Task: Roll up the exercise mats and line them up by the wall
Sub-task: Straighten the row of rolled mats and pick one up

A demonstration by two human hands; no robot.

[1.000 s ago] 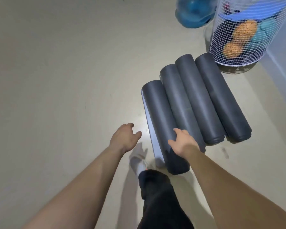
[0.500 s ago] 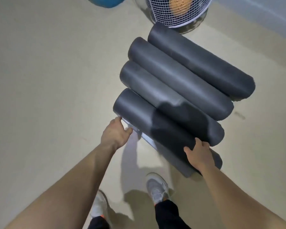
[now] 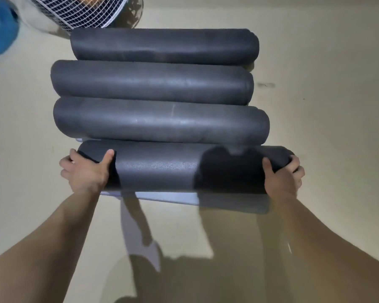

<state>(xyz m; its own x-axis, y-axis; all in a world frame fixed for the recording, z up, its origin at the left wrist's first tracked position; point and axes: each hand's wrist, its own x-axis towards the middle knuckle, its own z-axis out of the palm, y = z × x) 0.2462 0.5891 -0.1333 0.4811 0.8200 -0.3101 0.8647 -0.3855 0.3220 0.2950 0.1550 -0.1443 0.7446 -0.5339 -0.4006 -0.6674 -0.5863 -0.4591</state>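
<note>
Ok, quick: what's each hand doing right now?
Left hand: closed, gripping the left end of the nearest rolled mat.
Right hand: closed, gripping the right end of the same mat.

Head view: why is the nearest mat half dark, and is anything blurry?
Head view: a cast shadow darkens the nearest rolled mat beside the right hand and the floor below; the wire basket looks slightly blurred; the wide lens bows the other mats.
</note>
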